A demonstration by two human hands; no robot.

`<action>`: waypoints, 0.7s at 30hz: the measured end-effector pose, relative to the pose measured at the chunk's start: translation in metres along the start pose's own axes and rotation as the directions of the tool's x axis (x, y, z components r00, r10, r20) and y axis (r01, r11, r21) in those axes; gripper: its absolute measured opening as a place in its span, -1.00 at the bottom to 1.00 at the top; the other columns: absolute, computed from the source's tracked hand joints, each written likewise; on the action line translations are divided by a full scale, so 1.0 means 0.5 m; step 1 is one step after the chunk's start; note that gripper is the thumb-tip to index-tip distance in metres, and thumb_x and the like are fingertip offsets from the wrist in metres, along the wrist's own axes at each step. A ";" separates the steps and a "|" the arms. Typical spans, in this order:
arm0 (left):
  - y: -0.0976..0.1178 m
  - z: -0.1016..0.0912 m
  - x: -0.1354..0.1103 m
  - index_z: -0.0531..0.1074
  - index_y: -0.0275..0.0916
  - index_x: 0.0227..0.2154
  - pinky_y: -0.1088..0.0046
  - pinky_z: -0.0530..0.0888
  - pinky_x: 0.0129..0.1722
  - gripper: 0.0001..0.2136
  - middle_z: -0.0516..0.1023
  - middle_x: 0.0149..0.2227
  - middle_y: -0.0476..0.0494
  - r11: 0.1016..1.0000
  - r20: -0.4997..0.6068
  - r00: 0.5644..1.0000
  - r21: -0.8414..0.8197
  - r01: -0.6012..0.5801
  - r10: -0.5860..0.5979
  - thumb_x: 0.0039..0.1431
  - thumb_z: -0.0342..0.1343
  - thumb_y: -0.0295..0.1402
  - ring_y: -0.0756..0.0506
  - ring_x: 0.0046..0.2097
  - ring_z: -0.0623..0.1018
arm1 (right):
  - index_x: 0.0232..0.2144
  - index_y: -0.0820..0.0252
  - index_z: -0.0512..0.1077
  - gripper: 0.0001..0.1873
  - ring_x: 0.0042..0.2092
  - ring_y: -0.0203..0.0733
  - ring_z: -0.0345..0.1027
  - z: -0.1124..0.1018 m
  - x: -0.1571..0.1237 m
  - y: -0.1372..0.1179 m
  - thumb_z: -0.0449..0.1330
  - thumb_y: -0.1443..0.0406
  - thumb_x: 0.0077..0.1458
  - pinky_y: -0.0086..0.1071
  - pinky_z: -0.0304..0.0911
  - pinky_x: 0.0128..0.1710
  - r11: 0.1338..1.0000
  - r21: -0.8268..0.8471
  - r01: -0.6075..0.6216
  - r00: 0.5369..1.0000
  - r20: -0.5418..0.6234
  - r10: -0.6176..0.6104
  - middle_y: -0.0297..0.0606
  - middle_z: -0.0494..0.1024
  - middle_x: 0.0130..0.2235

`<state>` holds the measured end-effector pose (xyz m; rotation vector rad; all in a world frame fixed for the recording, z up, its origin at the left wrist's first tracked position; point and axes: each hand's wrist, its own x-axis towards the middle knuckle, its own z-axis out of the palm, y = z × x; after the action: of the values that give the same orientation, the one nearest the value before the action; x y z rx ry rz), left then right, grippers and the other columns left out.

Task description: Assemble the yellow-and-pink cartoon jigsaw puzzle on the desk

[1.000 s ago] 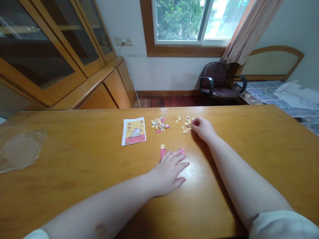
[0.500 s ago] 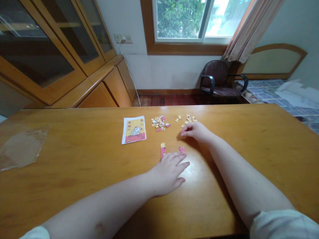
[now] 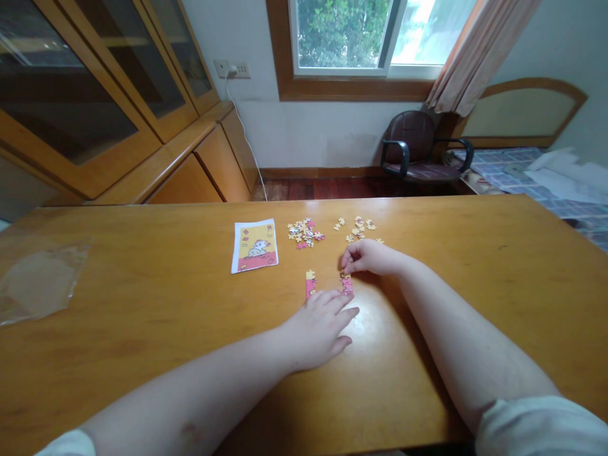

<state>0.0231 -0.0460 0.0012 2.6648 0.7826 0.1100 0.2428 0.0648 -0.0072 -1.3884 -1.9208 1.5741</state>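
Observation:
My left hand [image 3: 325,326] lies flat with fingers spread over the lower part of a partly joined jigsaw. A strip of pink and yellow pieces [image 3: 310,283] shows above it on the left, and a pink joined section [image 3: 348,285] on the right. My right hand [image 3: 363,256] pinches a small yellow puzzle piece [image 3: 346,275] at the top of that pink section. One loose pile of puzzle pieces [image 3: 304,232] lies beyond my hands, and scattered yellow pieces [image 3: 360,227] lie just past my right hand. A picture card [image 3: 256,247] with a white animal is left of the pile.
The wooden table [image 3: 166,304] carries a clear plastic bag [image 3: 40,278] at its left. Behind the table are a glass-door cabinet [image 3: 156,152], a brown armchair [image 3: 413,149] and a bed [image 3: 536,171]. A white cord [image 3: 249,139] hangs from the wall socket.
My right hand has moved slightly down and towards me, bringing a yellow piece to the top of the right pink section. My left hand stays nearly still.

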 end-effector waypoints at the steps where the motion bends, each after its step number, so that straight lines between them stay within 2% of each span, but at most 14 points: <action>1: 0.000 0.000 0.000 0.33 -0.29 0.14 -0.01 0.27 0.17 -0.55 0.29 0.26 -0.36 1.000 -0.001 1.000 0.000 0.001 -0.001 0.23 0.10 -0.22 -0.34 0.23 0.29 | -0.44 0.21 0.52 -0.70 -0.37 -0.26 0.39 0.000 0.001 0.001 0.42 0.20 -0.29 -0.35 0.27 -0.27 1.000 0.008 -0.003 1.000 -0.009 0.003 -0.35 0.55 -0.46; 8: -0.001 0.004 0.001 0.32 -0.28 0.14 0.00 0.27 0.18 -0.54 0.29 0.26 -0.34 1.000 -0.015 1.000 0.004 0.001 -0.001 0.23 0.10 -0.21 -0.32 0.21 0.31 | -0.42 0.20 0.50 -0.67 -0.37 -0.27 0.39 -0.004 0.000 0.001 0.42 0.20 -0.30 -0.35 0.28 -0.27 0.999 0.030 -0.018 1.000 0.011 0.018 -0.37 0.54 -0.46; 12: 0.000 0.003 0.001 0.32 -0.27 0.14 0.01 0.27 0.17 -0.55 0.28 0.27 -0.34 1.000 -0.006 1.000 0.004 0.004 -0.004 0.23 0.10 -0.22 -0.32 0.22 0.31 | -0.31 0.19 0.52 -0.64 -0.35 -0.24 0.44 -0.002 -0.001 -0.001 0.41 0.23 -0.24 -0.34 0.30 -0.24 1.000 0.000 -0.027 0.999 0.026 0.027 -0.36 0.56 -0.44; 21: 0.001 0.000 -0.001 0.32 -0.26 0.16 0.00 0.26 0.18 -0.54 0.29 0.27 -0.33 1.000 0.004 1.000 -0.001 0.010 -0.010 0.24 0.10 -0.22 -0.32 0.23 0.30 | -0.23 0.21 0.49 -0.66 -0.35 -0.23 0.44 0.004 -0.006 -0.011 0.32 0.25 -0.14 -0.37 0.28 -0.27 0.985 -0.172 0.027 0.999 0.036 -0.021 -0.33 0.58 -0.40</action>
<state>0.0228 -0.0465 0.0014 2.6589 0.7948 0.1019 0.2400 0.0615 -0.0022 -1.4066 -2.1296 1.4590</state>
